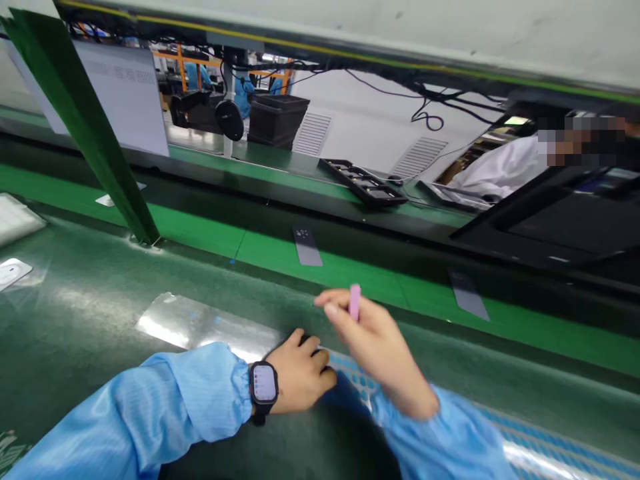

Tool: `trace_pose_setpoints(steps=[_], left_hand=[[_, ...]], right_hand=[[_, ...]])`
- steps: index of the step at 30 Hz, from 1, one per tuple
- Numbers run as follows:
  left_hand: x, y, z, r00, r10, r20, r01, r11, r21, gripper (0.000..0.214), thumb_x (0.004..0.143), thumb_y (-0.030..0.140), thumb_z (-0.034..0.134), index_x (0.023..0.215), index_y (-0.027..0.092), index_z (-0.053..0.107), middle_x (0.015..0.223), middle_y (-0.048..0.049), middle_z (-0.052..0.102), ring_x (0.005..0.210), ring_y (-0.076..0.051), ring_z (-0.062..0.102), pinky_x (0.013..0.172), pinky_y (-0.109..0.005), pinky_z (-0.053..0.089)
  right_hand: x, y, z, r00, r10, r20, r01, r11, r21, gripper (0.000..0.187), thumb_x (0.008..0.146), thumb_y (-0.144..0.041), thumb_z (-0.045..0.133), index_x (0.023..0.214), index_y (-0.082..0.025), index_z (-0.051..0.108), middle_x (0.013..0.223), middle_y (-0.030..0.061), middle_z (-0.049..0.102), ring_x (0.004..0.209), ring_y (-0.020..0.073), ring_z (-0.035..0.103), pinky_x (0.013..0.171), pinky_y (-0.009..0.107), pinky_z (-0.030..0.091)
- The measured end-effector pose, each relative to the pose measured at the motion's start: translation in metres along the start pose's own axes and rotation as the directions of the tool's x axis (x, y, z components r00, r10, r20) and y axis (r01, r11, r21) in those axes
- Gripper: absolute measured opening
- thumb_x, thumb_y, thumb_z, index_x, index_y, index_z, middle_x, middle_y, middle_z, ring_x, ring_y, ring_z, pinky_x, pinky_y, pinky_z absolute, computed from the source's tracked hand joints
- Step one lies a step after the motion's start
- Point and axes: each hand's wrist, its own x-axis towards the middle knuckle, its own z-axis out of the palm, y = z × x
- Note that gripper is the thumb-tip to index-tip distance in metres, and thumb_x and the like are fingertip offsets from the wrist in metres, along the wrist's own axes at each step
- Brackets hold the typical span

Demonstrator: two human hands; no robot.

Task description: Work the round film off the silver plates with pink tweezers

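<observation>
My left hand (299,373), a black smartwatch (263,387) on its wrist, rests on the green bench with fingers curled over a small dark item that is mostly hidden. My right hand (373,343) is raised just above and to the right of it, pinching a small pink strip (355,301) between thumb and fingers. Under both hands lies a sheet of blue round stickers (545,437) running off to the right. A clear shiny film (200,323) lies flat on the bench left of my left hand.
Two grey flat panels (307,245) (469,295) lie on the green conveyor belt beyond the bench. A green slanted post (80,113) stands at left. Black trays (365,181) sit across the belt, where another person in white (505,167) works at right.
</observation>
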Motion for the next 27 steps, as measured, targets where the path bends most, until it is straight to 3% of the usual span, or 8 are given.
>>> trace_pose_setpoints(steps=[3,5,7,11,14,20,24,27], left_hand=[[0.000,-0.001,0.000,0.998,0.036,-0.058,-0.034,0.999,0.040,0.011,0.088,0.022,0.048,0.092,0.017,0.058,0.094,-0.0075,0.061,0.096,-0.026,0.050,0.085,-0.046,0.036],[0.001,-0.001,0.000,0.996,0.037,-0.083,-0.034,0.998,0.046,0.010,0.088,0.021,0.049,0.090,0.016,0.057,0.092,-0.0071,0.060,0.092,-0.026,0.051,0.083,-0.046,0.037],[0.001,0.000,0.001,0.994,0.034,-0.099,-0.029,0.998,0.048,0.010,0.087,0.022,0.049,0.090,0.016,0.057,0.091,-0.0067,0.060,0.090,-0.026,0.052,0.083,-0.047,0.037],[0.002,0.001,0.000,0.994,0.020,-0.105,-0.017,1.000,0.024,0.012,0.088,0.024,0.049,0.090,0.016,0.058,0.091,-0.0069,0.061,0.092,-0.027,0.052,0.084,-0.049,0.036],[0.003,-0.001,-0.003,0.995,-0.004,-0.104,0.005,1.000,0.009,0.012,0.088,0.023,0.049,0.089,0.016,0.059,0.088,-0.0065,0.061,0.091,-0.027,0.053,0.085,-0.049,0.036],[0.006,-0.006,-0.002,0.989,-0.109,-0.099,0.107,0.994,-0.027,0.010,0.088,0.020,0.050,0.085,0.017,0.059,0.085,-0.0069,0.063,0.095,-0.026,0.051,0.089,-0.049,0.033],[0.007,-0.011,0.003,0.973,-0.222,-0.061,0.211,0.967,-0.144,0.005,0.084,0.021,0.055,0.084,0.017,0.058,0.087,-0.0062,0.064,0.092,-0.023,0.051,0.083,-0.041,0.036],[0.005,-0.017,0.004,0.942,-0.328,-0.071,0.297,0.914,-0.277,0.006,0.083,0.022,0.055,0.084,0.018,0.058,0.086,-0.0048,0.065,0.089,-0.021,0.052,0.078,-0.037,0.038]], right_hand=[[0.066,0.010,-0.011,0.977,0.191,-0.090,-0.211,0.873,-0.440,0.024,0.084,-0.038,0.054,0.073,-0.018,0.061,0.069,0.0055,0.066,0.064,0.0202,0.061,0.057,0.028,0.041],[0.102,0.024,-0.009,0.952,0.277,-0.129,-0.296,0.727,-0.620,0.022,0.083,-0.036,0.056,0.079,-0.015,0.064,0.078,0.0109,0.069,0.074,0.0229,0.065,0.063,0.028,0.042],[0.126,0.040,-0.001,0.939,0.324,-0.116,-0.306,0.631,-0.713,0.034,0.083,-0.042,0.057,0.093,-0.010,0.065,0.092,0.0175,0.070,0.087,0.0269,0.066,0.069,0.029,0.044],[0.151,0.063,0.021,0.913,0.382,-0.143,-0.348,0.546,-0.762,0.066,0.080,-0.060,0.054,0.114,-0.003,0.058,0.111,0.0254,0.063,0.102,0.0315,0.064,0.080,0.034,0.046],[0.160,0.065,0.034,0.911,0.385,-0.148,-0.353,0.543,-0.762,0.071,0.078,-0.063,0.054,0.117,-0.004,0.056,0.116,0.0268,0.059,0.104,0.0328,0.063,0.082,0.036,0.047],[0.169,0.055,0.046,0.929,0.351,-0.115,-0.314,0.588,-0.745,0.052,0.081,-0.052,0.057,0.108,-0.007,0.060,0.109,0.0227,0.064,0.102,0.0305,0.064,0.082,0.035,0.048],[0.170,0.046,0.060,0.941,0.318,-0.118,-0.307,0.649,-0.696,0.060,0.076,-0.054,0.061,0.111,-0.005,0.059,0.111,0.0250,0.063,0.103,0.0334,0.064,0.084,0.039,0.048],[0.172,0.041,0.069,0.947,0.304,-0.107,-0.299,0.704,-0.644,0.046,0.077,-0.039,0.062,0.109,-0.005,0.060,0.106,0.0248,0.065,0.101,0.0342,0.064,0.084,0.040,0.047]])
